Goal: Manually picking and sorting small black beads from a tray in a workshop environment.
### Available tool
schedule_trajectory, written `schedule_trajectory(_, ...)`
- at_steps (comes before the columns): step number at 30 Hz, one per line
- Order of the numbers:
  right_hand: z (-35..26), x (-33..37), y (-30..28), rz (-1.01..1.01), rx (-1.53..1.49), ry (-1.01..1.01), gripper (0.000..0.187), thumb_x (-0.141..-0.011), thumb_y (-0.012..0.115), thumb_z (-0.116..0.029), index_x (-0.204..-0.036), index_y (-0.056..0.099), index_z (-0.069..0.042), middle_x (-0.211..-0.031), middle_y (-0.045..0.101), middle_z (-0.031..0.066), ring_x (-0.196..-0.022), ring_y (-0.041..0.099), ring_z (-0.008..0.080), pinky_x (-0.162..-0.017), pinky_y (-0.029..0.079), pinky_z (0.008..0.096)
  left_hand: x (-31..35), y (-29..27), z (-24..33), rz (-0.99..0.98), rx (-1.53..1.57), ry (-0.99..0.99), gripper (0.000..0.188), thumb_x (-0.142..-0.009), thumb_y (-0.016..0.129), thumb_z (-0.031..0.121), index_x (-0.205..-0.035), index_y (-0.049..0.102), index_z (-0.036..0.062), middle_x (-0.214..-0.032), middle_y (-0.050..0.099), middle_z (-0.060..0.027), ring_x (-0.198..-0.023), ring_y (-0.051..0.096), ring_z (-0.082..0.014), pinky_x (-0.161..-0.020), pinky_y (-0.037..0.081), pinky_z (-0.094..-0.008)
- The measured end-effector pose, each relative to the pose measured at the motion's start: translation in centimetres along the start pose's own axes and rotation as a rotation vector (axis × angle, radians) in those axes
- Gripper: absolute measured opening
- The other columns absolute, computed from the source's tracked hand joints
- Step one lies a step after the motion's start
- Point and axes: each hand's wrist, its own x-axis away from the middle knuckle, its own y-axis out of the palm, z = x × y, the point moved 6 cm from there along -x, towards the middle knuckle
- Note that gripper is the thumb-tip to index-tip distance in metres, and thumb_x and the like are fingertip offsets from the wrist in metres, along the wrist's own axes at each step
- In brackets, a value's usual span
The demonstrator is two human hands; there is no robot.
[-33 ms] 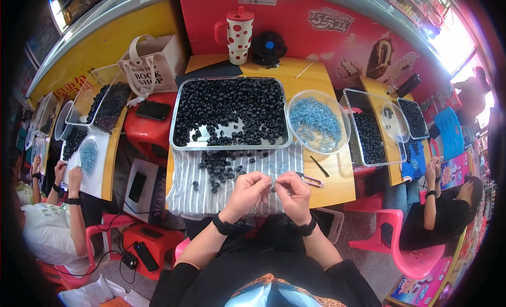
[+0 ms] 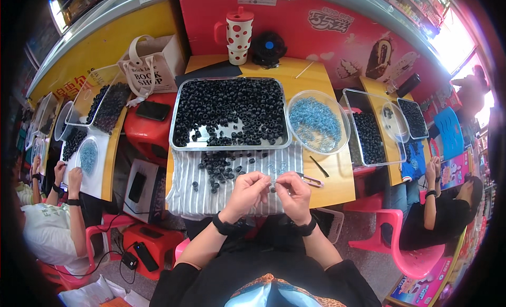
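Note:
My left hand (image 2: 246,196) and my right hand (image 2: 295,197) meet over the near edge of a grey-striped cloth (image 2: 182,175), both closed in a pinch. A small dark bead (image 2: 273,190) shows at the right fingertips; what the left fingers hold is too small to make out. Just beyond, loose black beads (image 2: 221,170) lie on the cloth, with a few tiny pale-blue pieces (image 2: 276,167) beside them. Behind the cloth stands a metal tray (image 2: 232,147) of black beads. Right of it is a round clear tub (image 2: 331,150) of small blue pieces.
Small snips (image 2: 312,181) and a thin dark strip (image 2: 319,167) lie to the right of my hands. A dotted tumbler (image 2: 239,40) and a black fan (image 2: 269,48) stand behind the tray. People sit at bead tables on both sides; a phone (image 2: 153,111) rests on a red stool.

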Motion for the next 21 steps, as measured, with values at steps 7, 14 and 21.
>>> schedule_trajectory(7,1.2,0.1,-0.1,-0.026,-0.075,0.149,0.005,-0.083,0.061,0.006,-0.086,0.060,0.002,-0.081,0.057,0.0034,-0.070,0.056,0.0077,-0.061,0.044,0.0213,0.1,0.3,1.6,0.029,-0.301,0.244,0.013,-0.093,0.059,0.007,-0.101,0.065,-0.0004,-0.089,0.063,-0.0042,-0.063,0.061,-0.0068,-0.046,0.042,-0.0166)
schedule_trajectory(14,1.3,0.3,0.4,-0.034,-0.290,0.300,0.003,-0.087,0.060,0.004,-0.090,0.061,0.002,-0.082,0.059,0.0007,-0.072,0.058,0.0066,-0.064,0.046,0.0204,0.3,0.2,1.0,-0.046,-0.317,0.188,0.011,-0.094,0.056,0.003,-0.103,0.062,0.0004,-0.083,0.063,-0.0020,-0.064,0.060,-0.0053,-0.049,0.043,-0.0167)
schedule_trajectory(21,2.0,1.0,0.5,-0.012,-0.475,0.374,0.003,-0.089,0.061,0.001,-0.091,0.062,0.002,-0.083,0.062,0.0021,-0.071,0.060,0.0075,-0.065,0.048,0.0202,0.9,0.9,1.3,-0.045,-0.225,0.207,0.006,-0.094,0.056,0.005,-0.097,0.060,0.0008,-0.078,0.063,-0.0013,-0.064,0.059,-0.0046,-0.049,0.043,-0.0168)
